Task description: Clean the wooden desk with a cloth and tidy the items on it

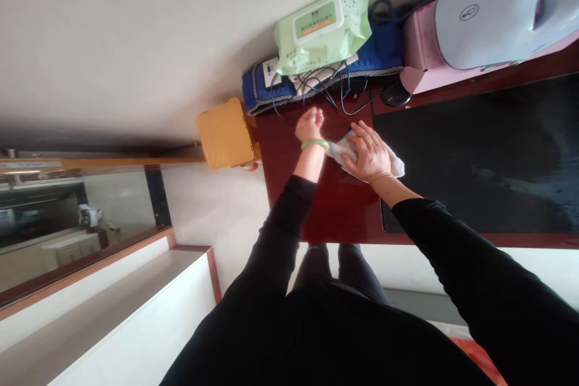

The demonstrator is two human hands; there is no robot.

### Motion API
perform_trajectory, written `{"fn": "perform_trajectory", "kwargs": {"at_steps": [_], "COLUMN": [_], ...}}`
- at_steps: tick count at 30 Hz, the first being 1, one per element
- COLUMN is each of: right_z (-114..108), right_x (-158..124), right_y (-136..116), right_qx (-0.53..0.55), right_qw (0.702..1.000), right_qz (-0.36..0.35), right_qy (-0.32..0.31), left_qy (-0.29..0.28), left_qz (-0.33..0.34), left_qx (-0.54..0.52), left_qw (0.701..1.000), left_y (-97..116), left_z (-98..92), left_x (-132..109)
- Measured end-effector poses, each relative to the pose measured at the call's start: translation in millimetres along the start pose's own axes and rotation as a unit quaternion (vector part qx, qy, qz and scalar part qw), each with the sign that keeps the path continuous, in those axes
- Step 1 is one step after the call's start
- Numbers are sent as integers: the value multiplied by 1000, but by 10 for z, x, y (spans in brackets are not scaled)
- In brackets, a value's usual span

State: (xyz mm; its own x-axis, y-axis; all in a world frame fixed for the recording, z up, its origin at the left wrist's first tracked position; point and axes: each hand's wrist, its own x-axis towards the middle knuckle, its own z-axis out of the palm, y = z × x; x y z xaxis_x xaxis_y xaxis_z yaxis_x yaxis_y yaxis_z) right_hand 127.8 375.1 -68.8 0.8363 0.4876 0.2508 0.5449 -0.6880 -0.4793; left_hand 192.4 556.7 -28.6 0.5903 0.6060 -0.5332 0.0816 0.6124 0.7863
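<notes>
My right hand [370,149] presses on a whitish cloth [396,163] with a blue edge, its fingers bent over the cloth on the dark red desk. One end of the cloth reaches left towards my left wrist. My left hand [310,124], with a pale green bangle [315,143] at the wrist, is curled into a loose fist, and nothing shows in it. It is near the black cables [312,81] at the back of the desk. A black mat [474,157] lies to the right of the cloth.
A green wet wipes pack [323,33] rests on a folded blue fabric item [384,51] against the wall. A black mouse [396,95] is beside a pink box [420,42] and a pale blue case [493,18]. A yellow box [226,134] stands off the desk's left edge [266,187].
</notes>
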Motion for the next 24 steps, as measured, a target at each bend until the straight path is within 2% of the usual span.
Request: {"fn": "perform_trajectory", "kwargs": {"at_steps": [5, 9, 12, 14, 16, 17, 19, 21, 24], "right_z": [4, -15, -18, -10, 2, 9, 24, 40, 63], "right_x": [3, 5, 8, 7, 1, -5, -16, -18, 10], "right_y": [0, -14, -13, -6, 2, 7, 19, 36, 68], "right_qx": [2, 3, 4, 6, 8, 9, 10, 12, 15], "right_qw": [1000, 999, 1000, 1000, 1000, 1000, 1000, 1000, 1000], "right_qz": [14, 20, 15, 13, 12, 12, 8, 1, -12], "right_qy": [-16, -28, -21, -17, -14, -13, -9, -3, 5], "left_qy": [-25, -62, -57, -6, 85, 129, 165, 179, 145], "left_qz": [-2, 40, 95, 133, 162, 183, 229, 244, 247], "left_qx": [87, 163, 201, 232, 296, 345, 454, 513, 560], "left_qw": [996, 984, 973, 964, 937, 911, 845, 803, 777], "left_y": [73, 77, 185, 359, 596, 721, 934, 1047, 987], "left_z": [-251, -520, -891, -1257, -1667, -1860, -2155, -2281, -2193], "left_x": [-380, -580, -581, -497, -376, -313, -200, -111, -36]}}
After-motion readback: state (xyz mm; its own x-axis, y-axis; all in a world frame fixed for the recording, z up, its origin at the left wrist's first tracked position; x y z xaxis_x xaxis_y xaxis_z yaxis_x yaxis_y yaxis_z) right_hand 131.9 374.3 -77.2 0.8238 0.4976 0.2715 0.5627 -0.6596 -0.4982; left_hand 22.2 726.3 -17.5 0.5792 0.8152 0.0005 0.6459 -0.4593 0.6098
